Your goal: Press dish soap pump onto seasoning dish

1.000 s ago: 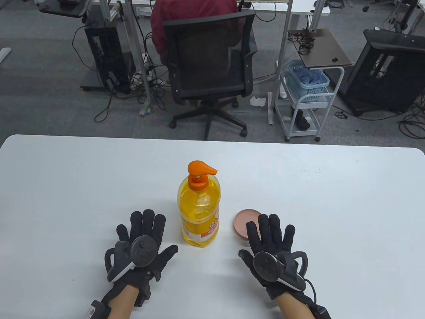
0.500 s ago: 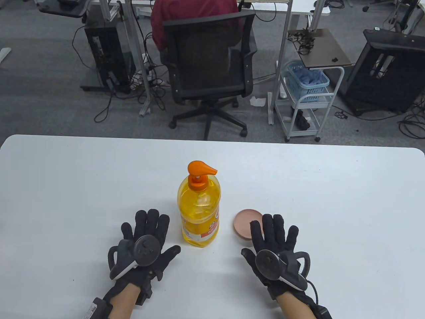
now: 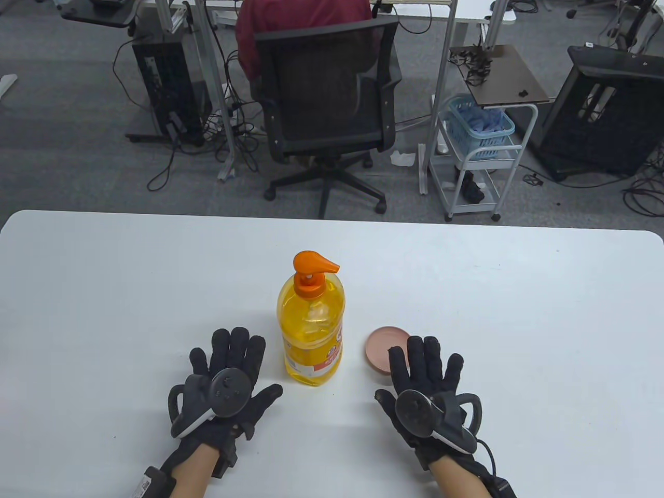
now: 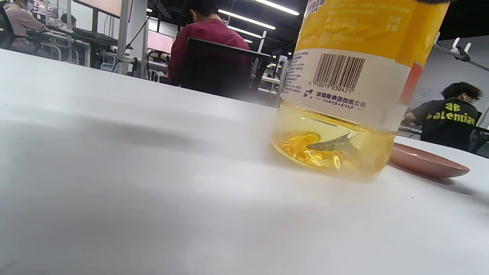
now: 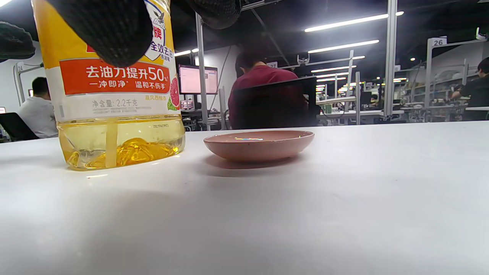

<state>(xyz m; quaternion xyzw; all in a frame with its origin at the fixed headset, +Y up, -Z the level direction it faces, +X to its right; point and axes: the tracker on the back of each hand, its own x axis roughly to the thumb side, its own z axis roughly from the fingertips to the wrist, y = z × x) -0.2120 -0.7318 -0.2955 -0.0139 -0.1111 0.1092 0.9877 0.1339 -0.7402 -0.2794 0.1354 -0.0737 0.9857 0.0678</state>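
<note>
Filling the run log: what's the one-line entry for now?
hands: both open, flat, holding nothing | soap bottle: upright, untouched | dish: right of bottle, apart | pump: unpressed

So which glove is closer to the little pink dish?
The right hand. Its fingertips overlap the pink dish's near edge from above, while the left hand lies on the other side of the yellow soap bottle.

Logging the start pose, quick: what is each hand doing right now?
Left hand: open, fingers spread, holding nothing, beside the dish soap bottle.
Right hand: open, holding nothing, fingertips over the near edge of the pink seasoning dish.
</note>
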